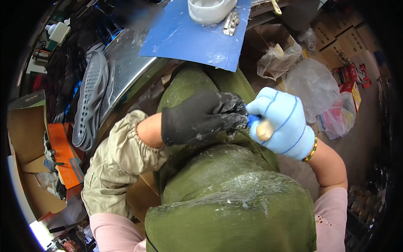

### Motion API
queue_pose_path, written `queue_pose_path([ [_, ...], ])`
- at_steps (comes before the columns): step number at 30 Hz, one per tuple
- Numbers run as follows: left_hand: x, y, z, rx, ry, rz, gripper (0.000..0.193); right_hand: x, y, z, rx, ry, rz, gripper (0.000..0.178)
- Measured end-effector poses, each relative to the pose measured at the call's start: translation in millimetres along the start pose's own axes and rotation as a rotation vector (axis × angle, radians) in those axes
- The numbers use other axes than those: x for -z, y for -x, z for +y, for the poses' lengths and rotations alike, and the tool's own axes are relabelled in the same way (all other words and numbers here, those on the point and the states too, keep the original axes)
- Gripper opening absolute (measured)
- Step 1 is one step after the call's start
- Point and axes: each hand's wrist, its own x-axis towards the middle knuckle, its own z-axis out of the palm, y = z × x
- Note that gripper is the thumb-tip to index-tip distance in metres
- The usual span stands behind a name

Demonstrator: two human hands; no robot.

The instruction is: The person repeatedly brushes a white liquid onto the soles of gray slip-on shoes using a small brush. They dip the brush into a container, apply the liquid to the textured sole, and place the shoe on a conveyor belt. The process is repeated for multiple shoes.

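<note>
My left hand (201, 117), in a black knit glove smeared with white at the fingertips, is closed, its fingers pressed together over my lap. Whatever it pinches is hidden. Right beside it, my right hand (283, 122) wears a light blue glove with darker blue lines and is curled closed around a tool with a pale, rounded handle end (265, 130). A bit of bright blue shows between the two hands; the tool's working end cannot be seen. Under both hands lies a green apron (235, 168), dusted with white residue.
Ahead, a blue sheet (189, 40) carries a white round container (208, 11) and a small metal piece (230, 23). A grey perforated shoe sole (90, 101) leans at left near an open cardboard box (27, 138). Plastic bags (312, 86) and stacked cartons (344, 44) stand at right.
</note>
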Motion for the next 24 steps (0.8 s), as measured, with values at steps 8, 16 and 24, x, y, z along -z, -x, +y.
queue_pose_path([
  [8,-59.0,21.5,-11.0,-0.231,0.519,0.009,0.022,8.3,-1.1,46.3,-0.298,-0.264,0.354,0.012],
  [16,-46.4,34.3,-2.1,0.064,0.586,0.345,0.024,46.2,-22.6,144.0,-0.387,0.037,0.582,0.04],
  [24,-41.8,39.8,-7.1,0.023,0.492,0.428,0.027,26.3,-13.1,175.8,-0.46,-0.063,0.417,0.015],
])
